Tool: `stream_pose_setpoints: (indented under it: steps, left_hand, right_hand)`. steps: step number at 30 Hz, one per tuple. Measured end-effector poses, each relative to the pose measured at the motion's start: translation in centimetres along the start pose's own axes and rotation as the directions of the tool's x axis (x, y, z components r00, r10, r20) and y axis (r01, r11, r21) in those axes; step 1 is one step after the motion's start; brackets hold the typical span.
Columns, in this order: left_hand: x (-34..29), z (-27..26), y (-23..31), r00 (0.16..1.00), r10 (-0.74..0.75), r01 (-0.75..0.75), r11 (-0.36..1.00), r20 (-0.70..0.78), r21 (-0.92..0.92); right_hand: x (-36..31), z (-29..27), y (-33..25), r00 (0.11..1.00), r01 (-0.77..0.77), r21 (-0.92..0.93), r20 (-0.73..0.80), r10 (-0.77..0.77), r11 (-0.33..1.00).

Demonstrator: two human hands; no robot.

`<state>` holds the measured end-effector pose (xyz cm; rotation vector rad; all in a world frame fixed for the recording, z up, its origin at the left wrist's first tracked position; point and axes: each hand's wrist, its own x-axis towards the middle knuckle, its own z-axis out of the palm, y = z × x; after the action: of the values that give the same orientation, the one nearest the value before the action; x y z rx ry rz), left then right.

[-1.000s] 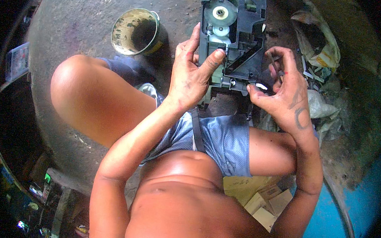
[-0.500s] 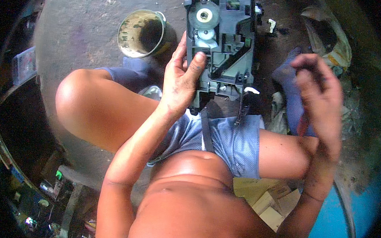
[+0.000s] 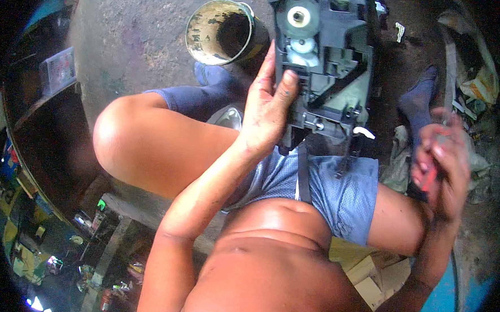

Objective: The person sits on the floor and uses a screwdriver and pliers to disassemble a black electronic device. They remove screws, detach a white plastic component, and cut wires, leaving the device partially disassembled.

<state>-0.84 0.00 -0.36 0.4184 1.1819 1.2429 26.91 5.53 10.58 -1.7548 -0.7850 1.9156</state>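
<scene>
Up front, a black plastic printer frame (image 3: 345,65) with white and pale gears on its face stands raised above my lap. My left hand (image 3: 266,109) grips its left edge, thumb on the front and fingers behind. A small silver shaft or screw shows near the frame's lower end. Out to the right, above my knee, my right hand (image 3: 445,160) is closed around a red-handled tool (image 3: 430,178). Motion blur and the fingers hide most of that tool, so its exact kind cannot be made out.
A dirty, paint-flaked bucket (image 3: 219,33) stands on the dark floor beyond my left leg. Plastic bags and scraps (image 3: 474,88) lie at the far right. Cardboard pieces (image 3: 368,275) sit beside my right hip, and a cluttered heap (image 3: 87,249) fills the lower left.
My right hand has dropped lower and turned, showing more of the red tool in its closed fingers. The view has shifted, so the frame and left hand appear farther right; that grip is unchanged.
</scene>
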Motion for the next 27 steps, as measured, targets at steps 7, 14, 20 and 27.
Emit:
stream_pose_setpoints:
  steps: [7,14,20,27]
  left_hand:
    - [0.8,4.6,1.1,0.951,-0.041,-0.104,0.891,0.307,0.442]
    - [1.5,8.3,-0.7,0.974,0.031,-0.136,0.874,0.226,0.467]
    - [1.9,9.2,-1.6,0.966,0.109,-0.207,0.871,0.236,0.446]
    - [1.9,10.5,-2.2,0.966,0.137,-0.228,0.849,0.218,0.476]
  right_hand:
    - [-8.6,-0.7,-1.8,0.922,0.267,-0.768,0.029,-0.385,0.582]
    - [-11.1,1.1,-3.3,0.937,0.153,-0.924,0.022,-0.348,0.351]
    - [-11.0,2.7,-2.1,0.952,0.109,-0.886,-0.037,-0.303,0.45]
    - [-10.8,3.8,2.6,0.862,0.137,-0.942,-0.038,-0.506,0.305]
